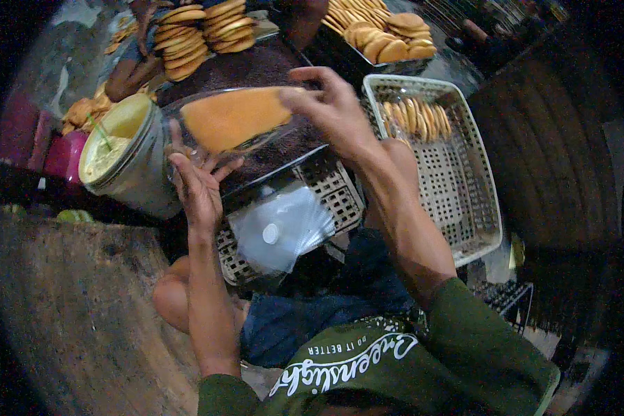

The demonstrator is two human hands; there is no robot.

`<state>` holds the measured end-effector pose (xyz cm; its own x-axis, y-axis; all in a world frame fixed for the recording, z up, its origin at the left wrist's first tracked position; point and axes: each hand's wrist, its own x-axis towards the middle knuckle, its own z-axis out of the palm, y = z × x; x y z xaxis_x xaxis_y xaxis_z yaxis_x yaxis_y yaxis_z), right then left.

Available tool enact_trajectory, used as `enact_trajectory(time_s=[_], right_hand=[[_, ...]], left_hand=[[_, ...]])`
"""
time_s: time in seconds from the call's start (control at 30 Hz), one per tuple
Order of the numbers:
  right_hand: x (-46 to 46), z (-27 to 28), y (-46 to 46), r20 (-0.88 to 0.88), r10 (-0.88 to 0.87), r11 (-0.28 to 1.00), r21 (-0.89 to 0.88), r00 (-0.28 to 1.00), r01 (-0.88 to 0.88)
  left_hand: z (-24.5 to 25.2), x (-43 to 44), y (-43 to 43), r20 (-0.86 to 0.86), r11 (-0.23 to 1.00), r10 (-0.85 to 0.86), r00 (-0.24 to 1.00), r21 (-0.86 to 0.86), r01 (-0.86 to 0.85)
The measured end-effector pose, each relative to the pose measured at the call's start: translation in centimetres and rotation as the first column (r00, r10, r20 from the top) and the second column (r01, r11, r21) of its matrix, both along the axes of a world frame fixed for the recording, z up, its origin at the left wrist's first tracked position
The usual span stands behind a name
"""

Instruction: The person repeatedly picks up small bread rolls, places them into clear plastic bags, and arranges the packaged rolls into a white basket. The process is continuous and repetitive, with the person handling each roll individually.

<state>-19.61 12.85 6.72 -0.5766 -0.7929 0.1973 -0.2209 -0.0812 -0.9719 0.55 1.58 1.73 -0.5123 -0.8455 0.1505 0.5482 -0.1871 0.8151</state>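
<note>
A flat orange-brown piece of bread or cake [234, 117], apparently in a clear plastic bag, lies between my hands above a dark tray [270, 60]. My right hand [325, 104] holds its right end with fingers and thumb, somewhat blurred. Beneath its left end is my left hand [200, 182], palm up with fingers spread; clear plastic shows by the fingers, and whether they grip it I cannot tell. Below, clear plastic bags [281, 223] are stacked on an upturned or shallow plastic basket [338, 195], a round white object [271, 233] on top.
At left stands a bucket of pale cream filling [106, 156] with a green-handled utensil. Round breads [182, 44] are stacked beyond the tray, near another person's arm [130, 78]. A metal tin of breads [390, 44] stands back right. The white basket [491, 208] at right holds packed breads [418, 119].
</note>
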Motion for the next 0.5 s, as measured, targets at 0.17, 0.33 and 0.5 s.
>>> enact_trajectory(time_s=[0.17,0.33,0.5], right_hand=[[5.1,-0.9,-0.9,-0.07,0.013,0.966,-0.258,0.997,-0.031],[7.6,0.0,-3.6,-0.667,-0.392,0.889,-0.451,0.634,0.076],[3.6,-2.0,-4.1,-0.817,0.14,0.964,0.241,0.56,0.109]], left_hand=[[-1.1,0.5,-1.4,0.008,0.978,0.031,0.999,0.204,-0.032],[-3.5,1.3,-3.3,0.126,0.901,0.081,0.989,0.414,-0.126],[-2.1,-2.4,-1.2,0.14,0.931,-0.275,0.951,0.286,0.227]])
